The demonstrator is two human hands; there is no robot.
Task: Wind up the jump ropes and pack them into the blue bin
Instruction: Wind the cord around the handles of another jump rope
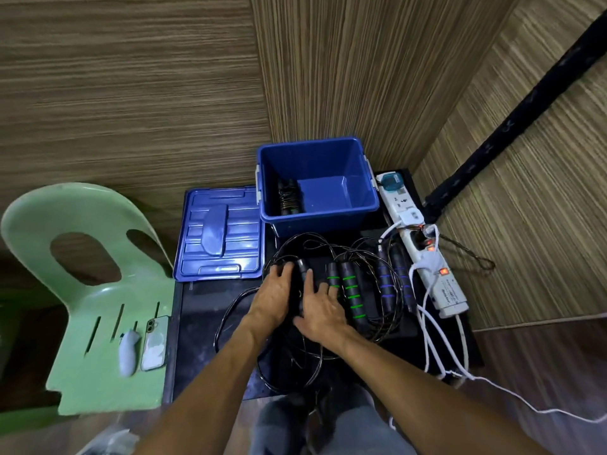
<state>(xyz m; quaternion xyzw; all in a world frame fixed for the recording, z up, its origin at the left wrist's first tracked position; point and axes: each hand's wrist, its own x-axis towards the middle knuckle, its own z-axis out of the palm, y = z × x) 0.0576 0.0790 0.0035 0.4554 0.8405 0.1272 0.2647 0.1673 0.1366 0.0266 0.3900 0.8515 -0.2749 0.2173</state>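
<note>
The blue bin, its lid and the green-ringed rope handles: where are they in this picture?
blue bin (pixel 358 210): head view, on its front right rim.
lid (pixel 215 234): head view, on the raised handle at its middle.
green-ringed rope handles (pixel 353 290): head view, on the longer handle's ringed foam.

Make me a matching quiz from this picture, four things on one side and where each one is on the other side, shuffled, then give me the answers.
Things:
1. phone
2. wound jump rope
3. blue lid
4. power strip

Places:
A. inside the blue bin, against its left wall
B. flat on the table, left of the bin
C. on the green chair seat
D. along the table's right edge, with white cables plugged in

Pairs: 1-C, 2-A, 3-B, 4-D
</note>
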